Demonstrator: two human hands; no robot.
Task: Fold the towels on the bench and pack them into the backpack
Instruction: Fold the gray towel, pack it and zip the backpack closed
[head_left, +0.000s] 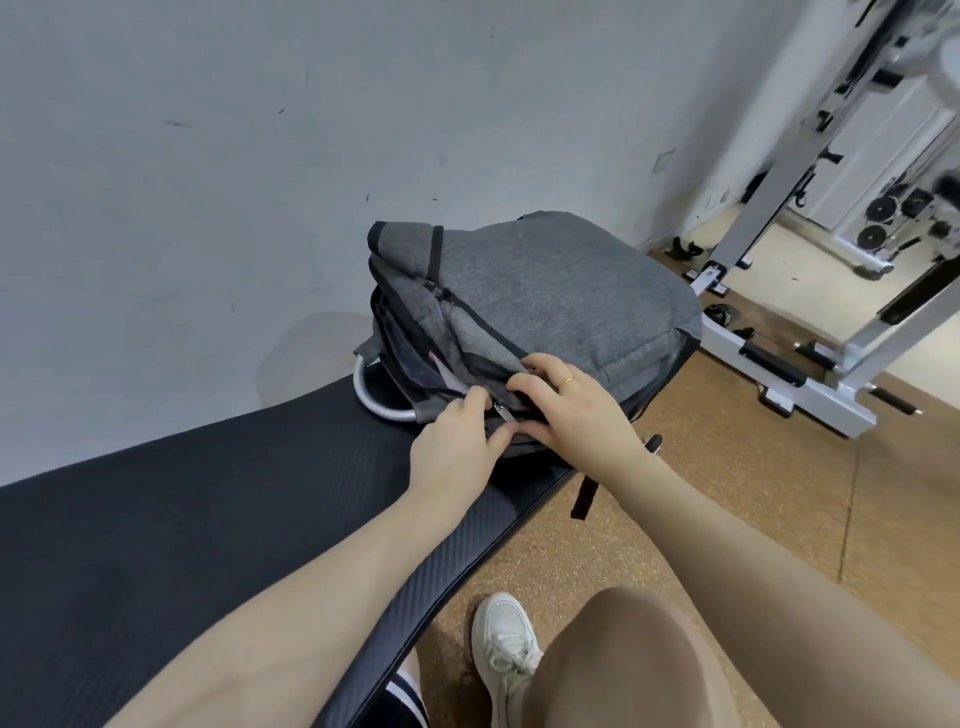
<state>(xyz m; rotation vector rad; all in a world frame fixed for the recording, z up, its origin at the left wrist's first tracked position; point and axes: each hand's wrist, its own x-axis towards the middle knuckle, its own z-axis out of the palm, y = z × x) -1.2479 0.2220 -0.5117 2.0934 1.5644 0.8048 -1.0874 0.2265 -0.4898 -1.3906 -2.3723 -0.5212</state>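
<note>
1. Grey fabric backpack (545, 291) lies on its side at the far end of the black bench (171, 519), centre of frame; its opening faces left, partly gaping.
2. Left hand (457, 441) pinches something small at the bag's lower seam, likely the zip pull; fingers curled together on it.
3. Right hand (566, 400), ring on one finger, grips the fabric edge just beside the left hand, fingers bent and clamped on the cloth.
4. No towels visible on the bench pad; a pale strip shows inside the opening, cannot tell if it is a towel.
5. Judgement: folding and packing look done, closing the zip appears to be what remains.
6. Gym rack (810, 291) upper right, white shoe (504, 654) on cork floor at bottom.
</note>
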